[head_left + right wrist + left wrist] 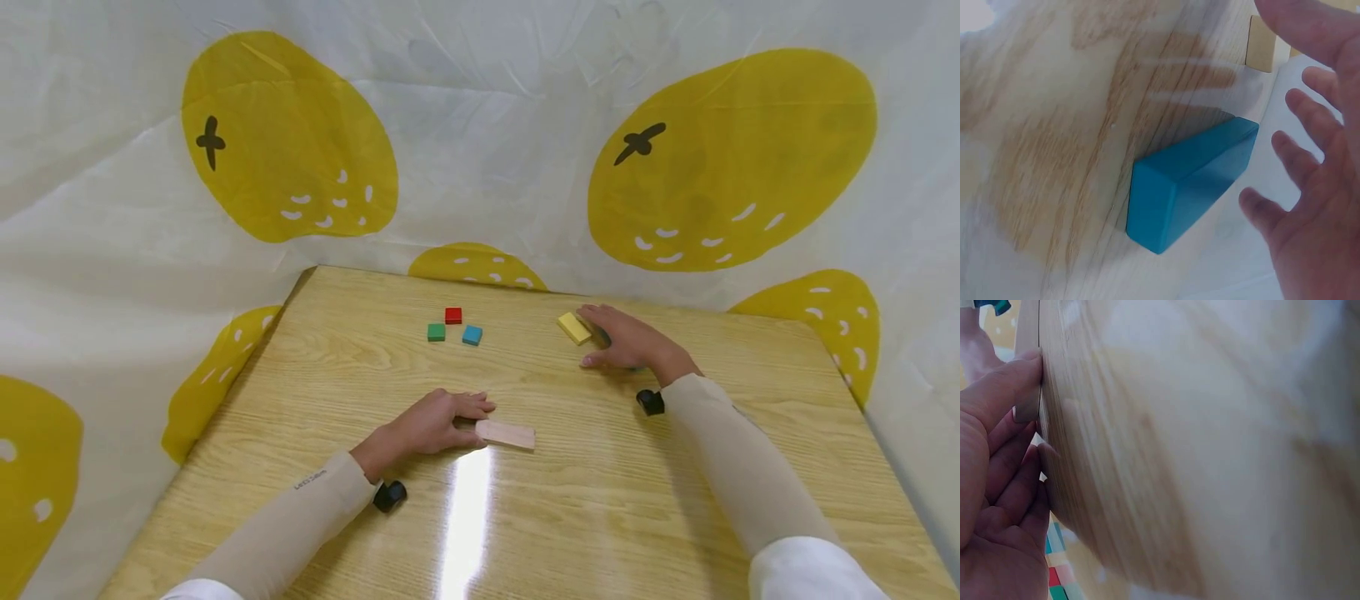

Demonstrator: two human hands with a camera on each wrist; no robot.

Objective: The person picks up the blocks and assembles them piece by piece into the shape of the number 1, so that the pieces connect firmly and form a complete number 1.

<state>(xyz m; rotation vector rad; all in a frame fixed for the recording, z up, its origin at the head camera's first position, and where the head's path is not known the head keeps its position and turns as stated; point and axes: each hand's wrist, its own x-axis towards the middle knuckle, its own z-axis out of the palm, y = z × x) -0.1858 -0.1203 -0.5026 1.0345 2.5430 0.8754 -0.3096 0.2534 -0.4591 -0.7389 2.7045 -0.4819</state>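
Note:
My left hand (pixel 435 422) pinches the left end of a pale, flat wooden block (pixel 510 435) at the table's middle. In the left wrist view the thumb (pixel 1013 384) presses on this block (pixel 1027 403), fingers on its other side. My right hand (pixel 626 337) hovers over a blue-green rectangular block (pixel 1194 181), mostly hidden beneath it in the head view. Its fingers are spread and hold nothing. Just left of that hand lies a yellow block (pixel 574 328).
Toward the back of the wooden table (pixel 337 400) sit three small blocks: red (pixel 453 316), green (pixel 436 332) and blue (pixel 472 335). A white cloth with yellow fruit shapes (pixel 480 167) hangs behind the table's back edge.

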